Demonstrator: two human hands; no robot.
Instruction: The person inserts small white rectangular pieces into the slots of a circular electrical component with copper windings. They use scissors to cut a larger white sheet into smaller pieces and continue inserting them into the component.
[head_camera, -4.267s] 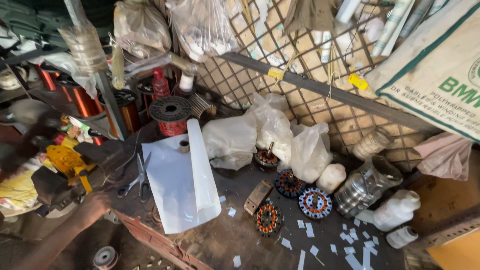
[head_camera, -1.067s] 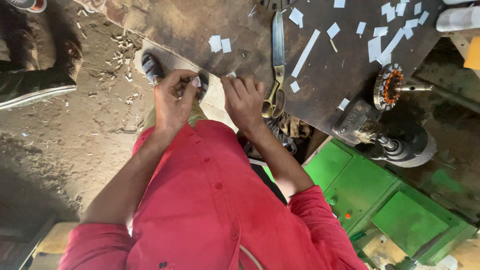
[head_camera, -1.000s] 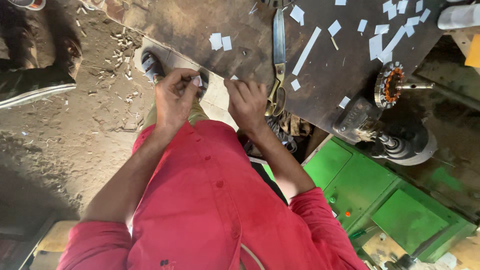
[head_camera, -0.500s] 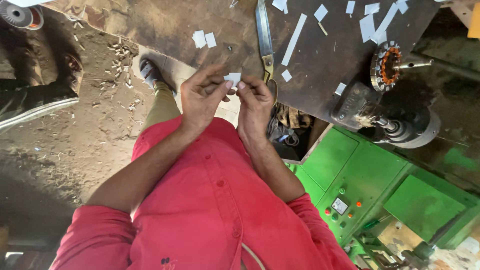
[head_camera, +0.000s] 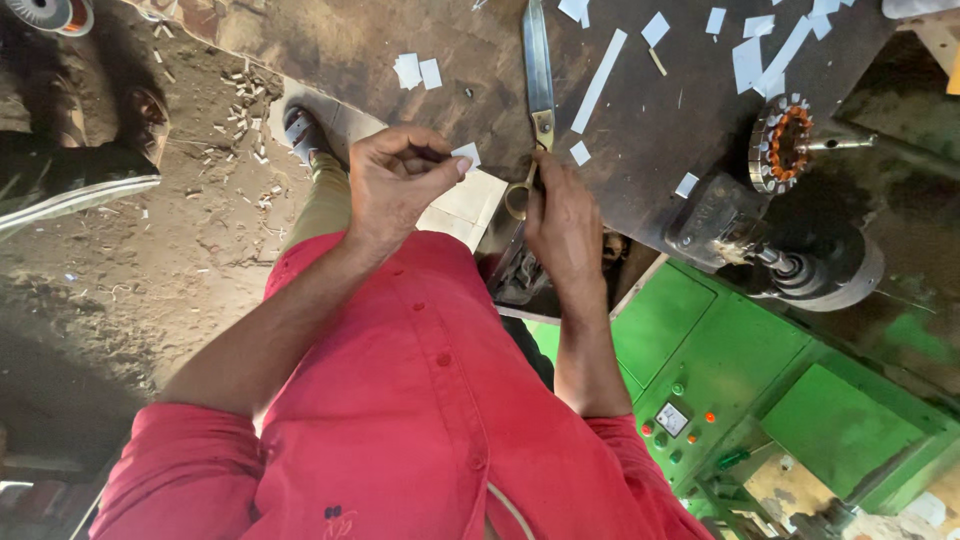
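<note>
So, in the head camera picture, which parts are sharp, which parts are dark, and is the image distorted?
Head view: the left hand, right hand and scissors are sharp and evenly lit, without glare; the ground at the left falls into deep shadow; the stator is clear, but the space right of it is dim; the wide lens stretches the red shirt at the bottom edge.

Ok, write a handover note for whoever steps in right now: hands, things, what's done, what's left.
Left hand: pinches a paper piece.
Right hand: grips the handle of the scissors, which lie on the table.
Done: cut strips and bits lie scattered on the table.
Left: the pinched piece is not yet set down; the stator at the table's edge is untouched.
</note>
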